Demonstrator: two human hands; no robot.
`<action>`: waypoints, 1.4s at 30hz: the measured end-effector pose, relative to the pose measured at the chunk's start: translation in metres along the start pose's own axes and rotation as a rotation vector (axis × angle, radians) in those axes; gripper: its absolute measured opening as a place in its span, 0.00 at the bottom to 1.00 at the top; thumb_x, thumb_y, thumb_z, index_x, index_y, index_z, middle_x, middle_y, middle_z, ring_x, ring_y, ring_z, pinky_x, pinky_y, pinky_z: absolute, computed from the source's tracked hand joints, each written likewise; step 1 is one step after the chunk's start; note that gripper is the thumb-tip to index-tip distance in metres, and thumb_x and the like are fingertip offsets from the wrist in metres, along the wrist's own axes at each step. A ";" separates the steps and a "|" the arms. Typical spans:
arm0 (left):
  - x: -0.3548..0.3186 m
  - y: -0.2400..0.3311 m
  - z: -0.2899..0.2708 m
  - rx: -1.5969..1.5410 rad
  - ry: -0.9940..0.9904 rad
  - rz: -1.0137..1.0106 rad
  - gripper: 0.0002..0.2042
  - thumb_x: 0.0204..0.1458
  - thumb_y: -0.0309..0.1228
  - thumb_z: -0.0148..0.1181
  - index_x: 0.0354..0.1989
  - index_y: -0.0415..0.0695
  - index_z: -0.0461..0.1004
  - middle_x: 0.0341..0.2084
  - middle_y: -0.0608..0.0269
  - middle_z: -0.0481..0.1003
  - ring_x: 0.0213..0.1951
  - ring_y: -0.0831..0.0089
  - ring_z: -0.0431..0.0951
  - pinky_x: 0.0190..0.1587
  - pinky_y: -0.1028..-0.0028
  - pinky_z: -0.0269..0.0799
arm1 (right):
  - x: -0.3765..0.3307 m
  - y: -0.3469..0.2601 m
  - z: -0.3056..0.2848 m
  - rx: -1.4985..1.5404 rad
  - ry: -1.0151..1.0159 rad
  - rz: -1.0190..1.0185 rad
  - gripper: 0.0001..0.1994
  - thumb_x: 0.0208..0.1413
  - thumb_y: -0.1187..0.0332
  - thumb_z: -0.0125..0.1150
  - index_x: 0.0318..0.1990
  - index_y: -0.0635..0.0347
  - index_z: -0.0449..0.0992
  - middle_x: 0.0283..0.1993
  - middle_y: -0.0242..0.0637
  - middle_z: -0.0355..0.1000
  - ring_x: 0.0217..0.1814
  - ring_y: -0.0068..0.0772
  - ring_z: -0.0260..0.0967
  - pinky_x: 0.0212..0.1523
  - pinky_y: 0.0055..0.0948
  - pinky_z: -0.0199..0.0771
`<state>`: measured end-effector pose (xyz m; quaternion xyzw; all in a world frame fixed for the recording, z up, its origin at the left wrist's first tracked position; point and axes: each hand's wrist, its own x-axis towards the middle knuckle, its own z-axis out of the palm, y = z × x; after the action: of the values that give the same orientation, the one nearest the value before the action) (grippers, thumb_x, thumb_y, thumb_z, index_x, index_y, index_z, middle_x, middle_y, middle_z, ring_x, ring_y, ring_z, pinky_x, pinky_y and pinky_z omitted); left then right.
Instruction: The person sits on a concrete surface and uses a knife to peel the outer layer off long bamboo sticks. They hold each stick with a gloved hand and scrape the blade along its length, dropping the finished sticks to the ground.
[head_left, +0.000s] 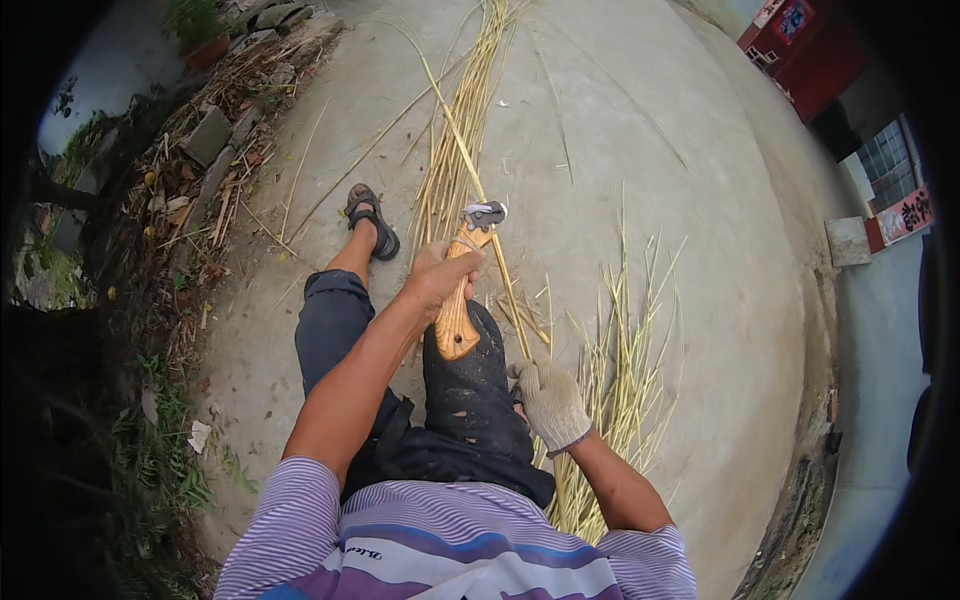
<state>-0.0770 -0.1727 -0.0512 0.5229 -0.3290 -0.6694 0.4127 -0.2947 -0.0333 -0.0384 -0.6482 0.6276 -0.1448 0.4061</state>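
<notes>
My bare left hand [442, 274] is closed around the wooden handle of a hand tool [458, 332] with a dark metal head. Its exact kind is not clear. A long yellowish cane [512, 296] passes against or right beside that head, running from the far floor back toward me. My right hand [552, 402], in a pale knitted glove, is closed on the near part of this cane beside my right knee. The tool is over my dark trouser leg.
Ahead lies a bundle of long canes [470, 130] on the concrete floor [640, 180]. More thin, pale canes [625, 370] lie at my right. Rubble and dry sticks [215, 150] line the left edge, with green plants [160, 450] nearer. My sandalled foot [371, 222] stands left of the bundle.
</notes>
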 end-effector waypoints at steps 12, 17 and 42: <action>0.081 0.033 -0.105 -0.153 0.267 0.083 0.07 0.55 0.28 0.62 0.29 0.42 0.71 0.19 0.67 0.71 0.17 0.77 0.71 0.17 0.76 0.68 | -0.229 0.055 -0.027 0.057 -0.242 0.487 0.15 0.68 0.59 0.50 0.46 0.62 0.77 0.28 0.33 0.72 0.22 0.28 0.72 0.25 0.28 0.72; 0.016 -0.019 -0.012 -0.071 0.043 -0.051 0.07 0.59 0.32 0.61 0.38 0.42 0.71 0.21 0.69 0.70 0.17 0.79 0.71 0.17 0.78 0.67 | -0.079 0.008 -0.038 0.329 -0.158 0.415 0.18 0.67 0.56 0.49 0.50 0.62 0.76 0.25 0.40 0.73 0.28 0.28 0.75 0.28 0.31 0.73; 0.033 -0.034 -0.083 -0.247 0.167 -0.087 0.06 0.57 0.29 0.62 0.34 0.42 0.71 0.20 0.68 0.71 0.16 0.78 0.70 0.17 0.78 0.67 | -0.069 -0.033 -0.019 -0.201 -0.147 0.104 0.15 0.69 0.57 0.46 0.48 0.55 0.75 0.33 0.49 0.75 0.29 0.56 0.75 0.29 0.48 0.74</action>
<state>-0.0075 -0.1876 -0.1144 0.5358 -0.1858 -0.6762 0.4702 -0.2968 0.0206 0.0194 -0.6609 0.6403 -0.0120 0.3912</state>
